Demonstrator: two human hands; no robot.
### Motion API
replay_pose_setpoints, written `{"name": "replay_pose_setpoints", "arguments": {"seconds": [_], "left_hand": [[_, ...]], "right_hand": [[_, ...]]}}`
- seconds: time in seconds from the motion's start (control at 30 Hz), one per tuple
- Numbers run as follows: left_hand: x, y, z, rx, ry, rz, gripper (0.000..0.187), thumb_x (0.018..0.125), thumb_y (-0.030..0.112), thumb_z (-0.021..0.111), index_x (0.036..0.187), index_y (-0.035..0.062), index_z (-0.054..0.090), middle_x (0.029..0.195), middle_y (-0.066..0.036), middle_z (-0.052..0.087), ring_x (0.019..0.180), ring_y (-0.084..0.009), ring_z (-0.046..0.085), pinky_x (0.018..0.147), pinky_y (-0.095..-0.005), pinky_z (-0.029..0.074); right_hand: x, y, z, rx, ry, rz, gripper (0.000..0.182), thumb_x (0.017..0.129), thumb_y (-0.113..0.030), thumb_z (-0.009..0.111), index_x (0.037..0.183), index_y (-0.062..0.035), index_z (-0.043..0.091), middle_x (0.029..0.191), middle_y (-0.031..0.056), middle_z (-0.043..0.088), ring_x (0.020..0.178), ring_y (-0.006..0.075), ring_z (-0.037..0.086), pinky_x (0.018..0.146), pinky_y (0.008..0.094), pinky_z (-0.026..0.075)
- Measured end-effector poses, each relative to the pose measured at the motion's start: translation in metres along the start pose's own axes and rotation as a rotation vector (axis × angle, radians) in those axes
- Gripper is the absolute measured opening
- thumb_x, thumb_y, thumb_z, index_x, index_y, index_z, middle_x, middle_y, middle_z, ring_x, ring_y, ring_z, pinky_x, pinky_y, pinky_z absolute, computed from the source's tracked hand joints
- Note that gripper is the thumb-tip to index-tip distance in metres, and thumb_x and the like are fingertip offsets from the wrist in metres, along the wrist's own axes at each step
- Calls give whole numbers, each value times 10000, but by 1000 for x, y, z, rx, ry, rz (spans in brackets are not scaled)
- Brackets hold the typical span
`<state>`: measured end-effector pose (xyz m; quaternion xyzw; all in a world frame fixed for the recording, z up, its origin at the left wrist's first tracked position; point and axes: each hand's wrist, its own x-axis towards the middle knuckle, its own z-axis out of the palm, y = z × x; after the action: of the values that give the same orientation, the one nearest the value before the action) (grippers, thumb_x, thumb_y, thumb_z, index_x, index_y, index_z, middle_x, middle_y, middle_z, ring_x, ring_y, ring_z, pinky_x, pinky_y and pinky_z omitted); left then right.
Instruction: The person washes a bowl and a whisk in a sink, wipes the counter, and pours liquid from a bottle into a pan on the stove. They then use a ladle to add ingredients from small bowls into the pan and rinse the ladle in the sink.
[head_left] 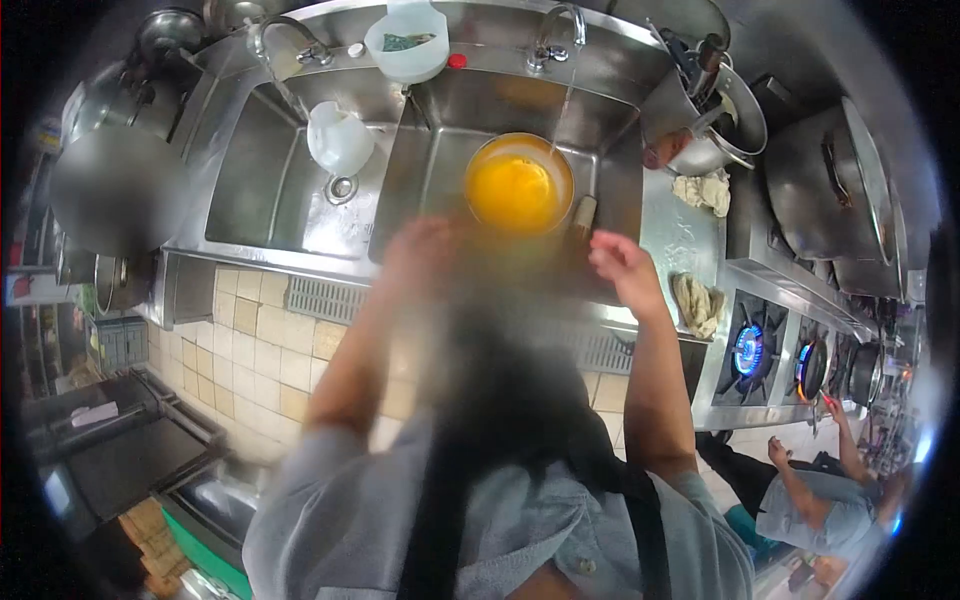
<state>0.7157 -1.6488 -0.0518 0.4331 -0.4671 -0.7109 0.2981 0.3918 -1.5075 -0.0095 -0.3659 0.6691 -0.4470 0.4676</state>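
A round bowl of orange-yellow liquid (pixel 515 188) stands in the right-hand sink basin (pixel 425 180), under a thin stream of water from the right faucet (pixel 548 55). My left hand (pixel 425 245) is over the front rim of the sink, left of the bowl, its fingers smeared by blur. At the right side of the basin is my right hand (pixel 622 265), fingers loosely bent and apart, with nothing visible in them. Close to it leans a light-coloured handle or brush end (pixel 586 210), its lower part hidden by blur.
A white jug (pixel 340 138) lies in the left basin. A translucent container (pixel 408 45) sits on the back ledge. Right are a pot of utensils (pixel 705 115), cloths (pixel 700 305) and a lit burner (pixel 748 350). Another person (pixel 820 500) works at the stove.
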Motion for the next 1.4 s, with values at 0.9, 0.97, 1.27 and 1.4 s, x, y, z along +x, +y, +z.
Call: {"name": "replay_pose_setpoints", "arguments": {"seconds": [0.9, 0.97, 1.27, 1.4], "left_hand": [[17, 16, -8, 131, 207, -239, 367, 934, 255, 592, 1211, 18, 546, 1101, -74, 624, 933, -155, 604, 819, -294, 479], [19, 31, -25, 136, 255, -193, 377, 945, 242, 568, 1237, 6, 525, 1139, -102, 618, 975, -195, 615, 841, -331, 495], [131, 139, -178, -92, 453, 159, 254, 907, 144, 564, 1109, -12, 563, 1030, -148, 633, 818, -256, 660, 755, -358, 543], [227, 174, -264, -336, 349, 291, 168, 911, 138, 557, 991, -9, 569, 887, -121, 618, 742, -245, 636, 712, -389, 546]], "right_hand": [[392, -50, 32, 492, 75, -26, 326, 936, -314, 577, 1219, -164, 516, 829, 36, 612, 573, 97, 540, 480, 248, 458], [377, -43, 36, 486, 160, -142, 471, 923, -180, 600, 1366, -180, 438, 1006, 52, 590, 686, 115, 586, 547, 246, 488], [250, -8, 60, 385, -14, 90, 187, 890, -232, 645, 896, -48, 612, 617, -21, 542, 488, 69, 475, 422, 205, 347], [189, 10, 59, -99, 180, 204, 228, 911, -266, 612, 839, -50, 622, 660, 4, 581, 480, 69, 459, 422, 230, 352]]}}
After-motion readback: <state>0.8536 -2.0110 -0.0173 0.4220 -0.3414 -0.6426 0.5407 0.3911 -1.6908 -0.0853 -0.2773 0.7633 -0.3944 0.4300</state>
